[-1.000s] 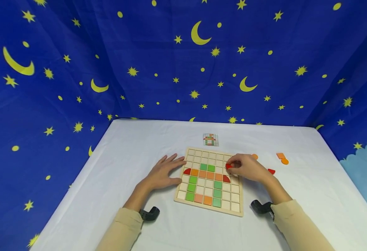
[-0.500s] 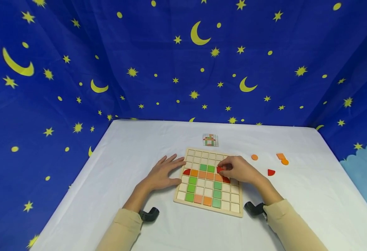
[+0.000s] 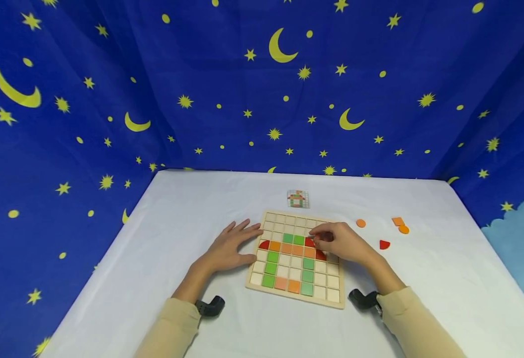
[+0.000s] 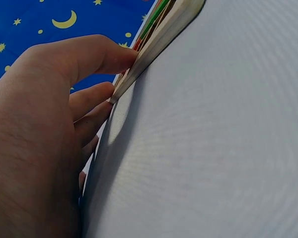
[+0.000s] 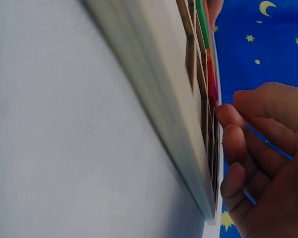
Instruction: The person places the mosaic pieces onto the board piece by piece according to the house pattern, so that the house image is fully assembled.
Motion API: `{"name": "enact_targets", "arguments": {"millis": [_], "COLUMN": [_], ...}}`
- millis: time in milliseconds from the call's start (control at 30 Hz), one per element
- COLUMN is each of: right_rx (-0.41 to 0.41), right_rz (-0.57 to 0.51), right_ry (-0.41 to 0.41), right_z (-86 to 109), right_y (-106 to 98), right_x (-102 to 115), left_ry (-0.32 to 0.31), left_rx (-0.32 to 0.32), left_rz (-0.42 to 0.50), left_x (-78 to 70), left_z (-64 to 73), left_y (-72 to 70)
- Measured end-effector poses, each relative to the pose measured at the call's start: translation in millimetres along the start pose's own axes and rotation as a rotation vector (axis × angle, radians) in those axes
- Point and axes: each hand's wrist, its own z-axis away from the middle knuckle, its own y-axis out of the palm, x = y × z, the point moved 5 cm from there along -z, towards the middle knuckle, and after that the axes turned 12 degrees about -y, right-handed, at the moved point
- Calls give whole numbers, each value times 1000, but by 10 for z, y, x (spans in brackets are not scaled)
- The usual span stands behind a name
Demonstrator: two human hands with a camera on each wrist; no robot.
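Observation:
A shallow wooden grid board [image 3: 297, 302] lies on the white table, with green, orange and red tiles in its cells. My left hand [image 3: 228, 250] rests with spread fingers against the board's left edge; thumb and fingertips touch the rim in the left wrist view. My right hand [image 3: 341, 242] has thumb and forefinger drawn close together at a red tile [image 3: 308, 242], right of the green pair. In the right wrist view the fingertips [image 5: 225, 115] meet the end of that tile. A dark red quarter-circle tile [image 3: 320, 255] sits just below, partly hidden.
A small pattern card [image 3: 298, 199] lies behind the board. To the right are an orange disc [image 3: 361, 223], an orange square [image 3: 397, 221] touching another orange disc [image 3: 403, 229], and a red quarter-circle [image 3: 385, 244]. A blue starry cloth hangs around the table.
My right hand has moved left across the board, carrying the red tile to the cell beside the green ones, where it now lies low. My left hand stays at the board's edge.

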Motion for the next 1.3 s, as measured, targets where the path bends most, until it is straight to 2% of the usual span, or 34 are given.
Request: {"name": "enact_targets", "arguments": {"millis": [233, 400, 533, 667, 800, 967, 1133, 1300], "right_rx": [-19, -56, -87, -118, -134, -116, -64, -80], "right_rz": [27, 63, 179, 276, 288, 313, 305, 289], "right_ry": [43, 22, 8, 52, 123, 194, 195, 182], "right_z": [126, 239, 394, 620, 812, 1031, 1187, 1227], "right_y": [-61, -193, -331, -488, -633, -787, -838, -862], "right_x": [-31, -20, -59, -174, -311, -437, -498, -540], "left_ry": [-8, -12, -22, -19, -24, -21, -30, -23], "left_rx": [13, 3, 6, 14, 10, 10, 9, 7], "left_rz": [-9, -14, -21, -17, -17, -21, -33, -33], "left_x": [8, 18, 37, 46, 58, 44, 34, 28], "left_z": [24, 10, -7, -14, -3, -15, -19, -19], "left_y": [-24, -34, -20, -11, -23, 5, 23, 9]}}
